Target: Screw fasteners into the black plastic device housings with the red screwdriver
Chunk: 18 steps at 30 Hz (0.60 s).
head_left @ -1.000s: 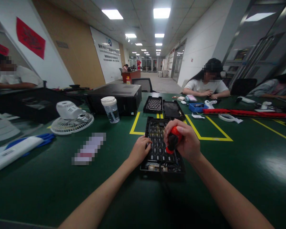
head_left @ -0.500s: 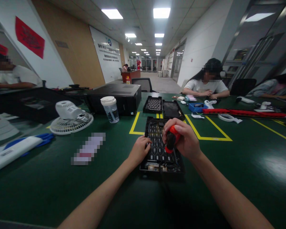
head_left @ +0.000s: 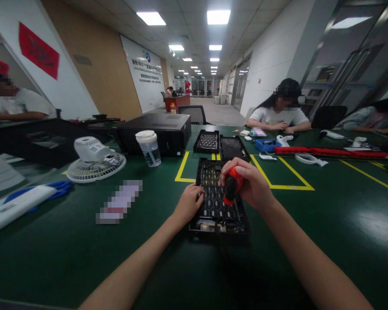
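Note:
A black plastic case (head_left: pixel 210 212) lies open on the green table in front of me, with rows of small shaped black compartments inside and some tan-and-metal parts near its front edge. My left hand (head_left: pixel 190 200) grips the case's left rim, fingers curled over the edge. My right hand (head_left: pixel 254 183) is closed around a red-and-black handled tool (head_left: pixel 232 186) above the right half of the case. The tool's black end faces me, and its working tip is hidden from view.
Behind the case sit another black case with a studded tray (head_left: pixel 208 141) and a black lid (head_left: pixel 234 147). A lidded cup (head_left: pixel 148 148), a white fan (head_left: pixel 95 159) and a large black box (head_left: pixel 155 129) stand left. A blue bin (head_left: pixel 265 145) is right, near a seated person.
My right hand and the tool have shifted very slightly left and up over the case. The left hand stays on the rim.

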Each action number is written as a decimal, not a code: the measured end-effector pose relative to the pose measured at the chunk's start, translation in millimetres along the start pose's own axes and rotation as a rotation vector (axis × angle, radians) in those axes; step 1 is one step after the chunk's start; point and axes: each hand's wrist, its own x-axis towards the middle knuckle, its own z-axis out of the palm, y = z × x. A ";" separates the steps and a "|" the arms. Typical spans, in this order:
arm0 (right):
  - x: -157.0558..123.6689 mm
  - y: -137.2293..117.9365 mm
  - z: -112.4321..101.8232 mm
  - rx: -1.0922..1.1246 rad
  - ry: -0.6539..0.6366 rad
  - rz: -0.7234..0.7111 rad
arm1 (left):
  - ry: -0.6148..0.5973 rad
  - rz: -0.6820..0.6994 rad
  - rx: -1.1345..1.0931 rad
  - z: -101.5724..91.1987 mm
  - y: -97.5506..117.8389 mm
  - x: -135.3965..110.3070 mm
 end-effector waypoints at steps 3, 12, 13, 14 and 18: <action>0.3 -2.4 -3.6 -0.015 0.003 0.023 | 0.004 -0.006 -0.001 0.6 -0.1 0.2; 1.3 -5.4 -7.8 -0.159 0.001 0.006 | -0.003 -0.009 0.001 0.9 0.1 0.3; 1.5 -5.5 -8.0 -0.189 0.000 -0.007 | -0.002 -0.008 0.001 0.8 0.1 0.4; 1.7 -5.6 -8.2 -0.217 -0.003 -0.020 | -0.001 -0.008 0.000 0.8 0.2 0.5; 2.3 -5.4 -9.0 -0.296 -0.009 -0.068 | 0.005 -0.011 -0.001 1.2 0.0 0.6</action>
